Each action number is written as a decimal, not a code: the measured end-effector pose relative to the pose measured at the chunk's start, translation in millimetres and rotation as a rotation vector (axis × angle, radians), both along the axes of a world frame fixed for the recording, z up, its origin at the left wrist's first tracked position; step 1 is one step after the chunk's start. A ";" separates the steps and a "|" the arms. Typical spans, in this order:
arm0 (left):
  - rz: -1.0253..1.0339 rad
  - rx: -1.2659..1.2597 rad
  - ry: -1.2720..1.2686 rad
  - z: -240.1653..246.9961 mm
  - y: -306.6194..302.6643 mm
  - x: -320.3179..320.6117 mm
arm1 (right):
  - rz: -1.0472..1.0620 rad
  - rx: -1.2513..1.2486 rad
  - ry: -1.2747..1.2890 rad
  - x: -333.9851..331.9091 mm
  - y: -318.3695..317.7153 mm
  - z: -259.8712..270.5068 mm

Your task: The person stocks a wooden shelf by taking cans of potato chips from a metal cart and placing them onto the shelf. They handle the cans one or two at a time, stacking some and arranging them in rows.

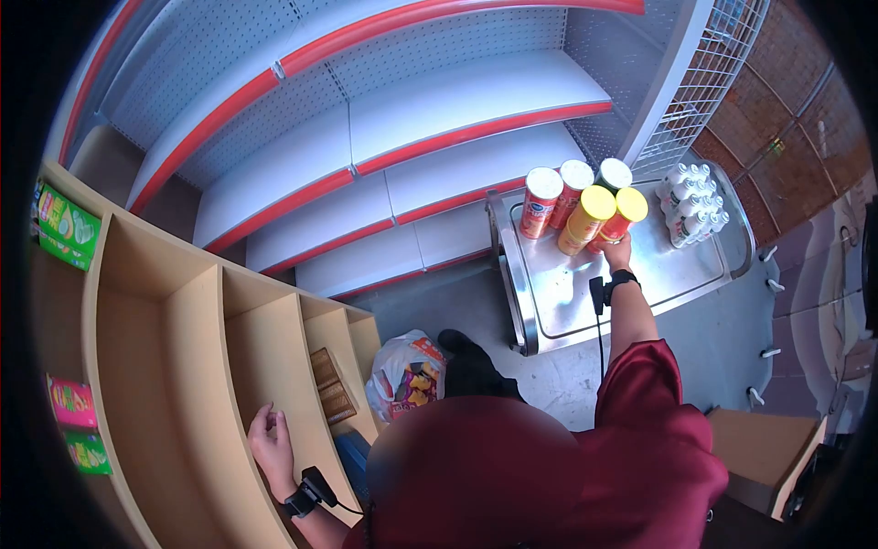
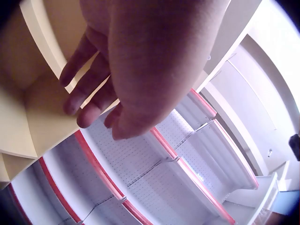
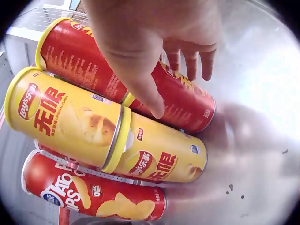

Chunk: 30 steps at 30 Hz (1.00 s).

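My right hand (image 1: 615,252) is at the lower end of a red Lay's chip can stack (image 3: 183,105) with a yellow lid on top. In the right wrist view, its thumb lies along the near side and its fingers come round the far side. Beside it stands a stack of yellow Lay's cans (image 3: 79,115), one on another. Red potato chip cans (image 1: 540,210) with white lids stand close by on the metal cart (image 1: 572,316). My left hand (image 1: 272,448) hangs loosely, fingers slightly bent and holding nothing, over the wooden shelf unit (image 1: 165,357).
Shrink-wrapped white bottles (image 1: 692,206) stand at the cart's far right. White shelving with red edges (image 1: 476,87) rises ahead. Green packs (image 1: 69,226) and a pink pack (image 1: 73,403) sit at the left. A plastic bag (image 1: 402,375) lies on the floor; a cardboard box (image 1: 759,448) is behind right.
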<state>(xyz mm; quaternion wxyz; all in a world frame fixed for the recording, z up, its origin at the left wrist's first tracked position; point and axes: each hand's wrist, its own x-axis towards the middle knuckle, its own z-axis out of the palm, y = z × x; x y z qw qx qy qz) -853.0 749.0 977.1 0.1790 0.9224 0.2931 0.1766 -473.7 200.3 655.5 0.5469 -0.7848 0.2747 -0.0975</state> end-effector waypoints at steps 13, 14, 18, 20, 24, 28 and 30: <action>-0.099 0.042 0.030 -2.3 -8.3 10.8 | -0.041 0.128 -0.079 -20.4 -5.8 6.2; -0.092 0.021 0.028 -1.8 -10.0 13.1 | -0.037 0.086 -0.079 -25.7 -10.9 8.1; -0.122 0.002 0.018 -6.5 -8.0 21.5 | 0.007 0.058 -0.088 -55.6 -23.1 42.8; -0.145 0.002 0.008 -9.4 -8.3 28.4 | 0.071 0.102 -0.138 -68.8 -26.3 68.3; -0.212 -0.016 -0.031 -9.0 -12.8 48.1 | 0.218 -0.128 -0.210 -80.8 -32.8 121.1; -0.310 0.018 -0.061 0.1 -23.3 72.3 | 0.362 -0.177 -0.307 -84.1 -0.9 203.0; -0.343 0.037 -0.101 4.8 -28.9 83.3 | 0.534 -0.195 -0.368 -83.8 31.6 248.0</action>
